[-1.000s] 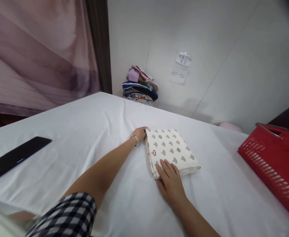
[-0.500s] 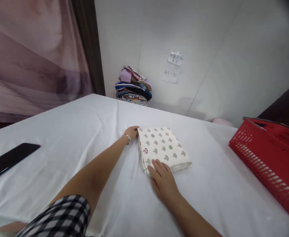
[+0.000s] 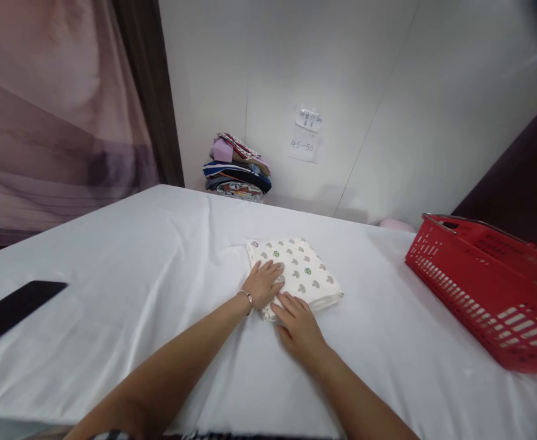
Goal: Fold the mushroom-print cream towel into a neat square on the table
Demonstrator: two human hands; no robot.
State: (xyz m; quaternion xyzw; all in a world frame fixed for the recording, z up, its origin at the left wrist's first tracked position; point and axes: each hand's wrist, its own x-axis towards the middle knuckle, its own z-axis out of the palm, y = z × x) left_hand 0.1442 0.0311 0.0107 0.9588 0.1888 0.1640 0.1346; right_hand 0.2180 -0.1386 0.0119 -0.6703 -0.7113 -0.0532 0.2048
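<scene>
A folded white cloth (image 3: 312, 269) printed with grey, green and red mushrooms lies flat on the white-covered table (image 3: 167, 342). My left hand (image 3: 263, 285), with a bracelet at the wrist, rests flat on the left part of the cloth, fingers stretched out across its top. Close beside it, my right hand (image 3: 299, 325) lies palm down on the cloth's near edge, its fingers extended over the print. The fingertips of both hands are almost together. Neither hand grips the cloth. Part of the print under the left hand is hidden.
A red plastic basket (image 3: 470, 275) stands at the right. At the left edge lies a flat black object (image 3: 16, 311). Behind the table's far edge is a stack of folded clothes (image 3: 238, 168) against the wall, with paper labels (image 3: 303, 143) to its right.
My left hand has moved from the cloth's far left corner toward me, onto its top beside my right hand. The right hand stays at the near edge. The camera view has shifted slightly.
</scene>
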